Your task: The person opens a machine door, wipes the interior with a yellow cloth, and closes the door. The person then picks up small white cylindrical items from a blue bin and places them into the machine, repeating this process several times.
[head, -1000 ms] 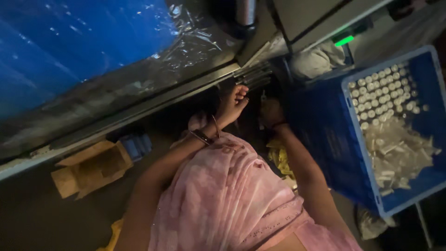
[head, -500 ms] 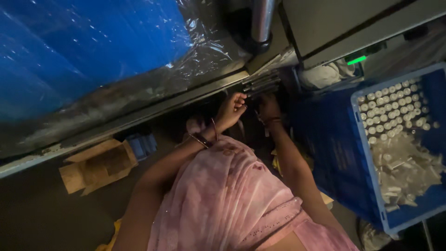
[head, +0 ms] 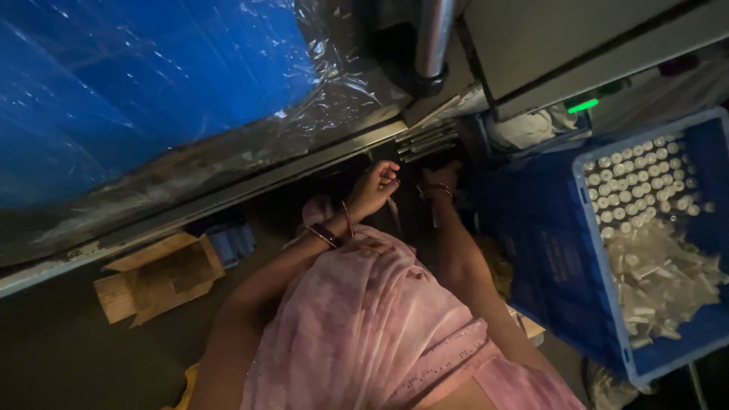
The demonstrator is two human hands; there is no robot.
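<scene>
My left hand reaches forward into a dark gap under a grey machine, fingers curled, close to a bundle of thin metal rails. It wears bangles at the wrist. My right hand is just to its right in deep shadow, also with a bracelet, its fingers hidden in the dark. A thin pale strip hangs below the left hand; whether either hand holds it is unclear. A pink cloth covers my forearms and lap.
A blue plastic crate at the right holds several small white tubes. A blue sheet under clear film fills the upper left. An open cardboard box lies on the dark floor at left. A green light glows on the machine.
Both hands stay at the dark gap, the left one slightly lower. The view has drifted, so the crate sits further right and the cardboard box further in.
</scene>
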